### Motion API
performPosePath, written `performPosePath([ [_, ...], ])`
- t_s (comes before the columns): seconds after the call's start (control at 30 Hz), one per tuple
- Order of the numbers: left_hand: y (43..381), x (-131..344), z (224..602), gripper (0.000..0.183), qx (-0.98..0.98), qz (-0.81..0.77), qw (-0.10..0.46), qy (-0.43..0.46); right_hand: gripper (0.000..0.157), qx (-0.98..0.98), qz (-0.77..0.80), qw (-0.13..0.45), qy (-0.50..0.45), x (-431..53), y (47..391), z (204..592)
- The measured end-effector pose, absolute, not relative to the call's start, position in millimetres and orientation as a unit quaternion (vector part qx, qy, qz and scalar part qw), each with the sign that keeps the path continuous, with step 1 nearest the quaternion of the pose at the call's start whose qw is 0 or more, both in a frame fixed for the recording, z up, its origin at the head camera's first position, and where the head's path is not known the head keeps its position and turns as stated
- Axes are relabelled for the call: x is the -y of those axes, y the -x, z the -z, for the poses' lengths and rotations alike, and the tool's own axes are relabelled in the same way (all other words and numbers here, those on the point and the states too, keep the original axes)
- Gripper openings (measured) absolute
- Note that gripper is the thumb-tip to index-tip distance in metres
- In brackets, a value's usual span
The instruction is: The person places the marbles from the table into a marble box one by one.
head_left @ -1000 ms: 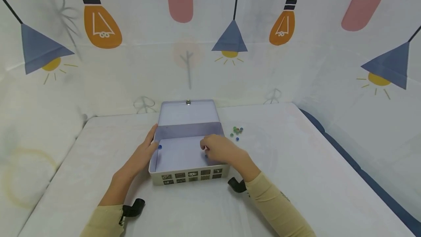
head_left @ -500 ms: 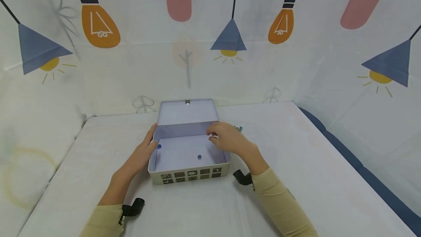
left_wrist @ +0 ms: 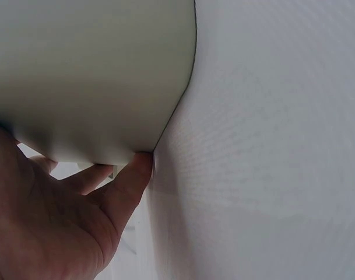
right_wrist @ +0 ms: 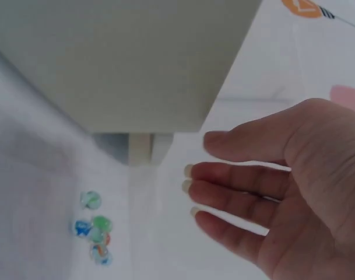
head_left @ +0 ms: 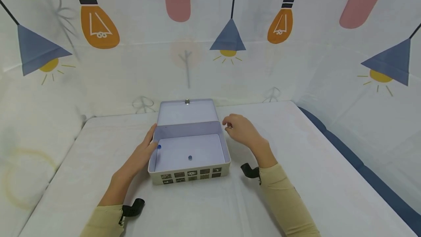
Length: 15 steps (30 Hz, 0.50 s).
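Note:
A pale tin box (head_left: 189, 171) with small dark picture squares on its front stands with its hinged lid (head_left: 188, 112) raised. Inside lie two blue marbles, one marble (head_left: 190, 157) near the front wall and another marble (head_left: 159, 147) by the left wall. My left hand (head_left: 143, 153) holds the box's left side, thumb at the rim and fingers along the outside; its fingertips (left_wrist: 143, 160) touch the back corner. Just right of the box, my right hand (head_left: 244, 131) hovers with fingers loosely bent and nothing between them. Several glass marbles (right_wrist: 98, 227) lie beyond it, hidden in the head view.
A white cloth (head_left: 329, 178) covers the table. Behind it hangs a white curtain (head_left: 148, 65) printed with lamps and bulbs. A dark blue edge (head_left: 348, 160) runs along the right side. A black wrist mount (head_left: 133, 207) sticks out below the left hand.
My right hand has moved out of the box, over its right wall, to the right and back. The front marble has rolled left inside the box. My left hand stays put.

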<state>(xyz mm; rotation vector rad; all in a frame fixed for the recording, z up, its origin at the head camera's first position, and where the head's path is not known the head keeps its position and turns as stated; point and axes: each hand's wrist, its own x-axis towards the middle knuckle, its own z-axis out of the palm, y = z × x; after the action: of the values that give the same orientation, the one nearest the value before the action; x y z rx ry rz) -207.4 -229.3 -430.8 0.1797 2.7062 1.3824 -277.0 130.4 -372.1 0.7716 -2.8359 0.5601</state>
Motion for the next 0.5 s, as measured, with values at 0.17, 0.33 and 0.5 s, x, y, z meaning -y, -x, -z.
performPosePath([
  [0.17,207.2,229.4,431.7,0.069,-0.888,-0.454,0.048,-0.061,0.022,0.964,-0.156,0.019,-0.213,-141.2,286.3,382.9],
  [0.33,207.1,229.6,431.9,0.069,-0.887,-0.454,0.048,-0.062,0.024,0.971,-0.153,-0.007,-0.186,-148.4,291.6,391.3],
  [0.5,207.6,229.3,432.2,0.068,-0.888,-0.453,0.046,-0.064,0.023,0.974,-0.148,-0.020,-0.171,-153.4,294.1,397.6],
])
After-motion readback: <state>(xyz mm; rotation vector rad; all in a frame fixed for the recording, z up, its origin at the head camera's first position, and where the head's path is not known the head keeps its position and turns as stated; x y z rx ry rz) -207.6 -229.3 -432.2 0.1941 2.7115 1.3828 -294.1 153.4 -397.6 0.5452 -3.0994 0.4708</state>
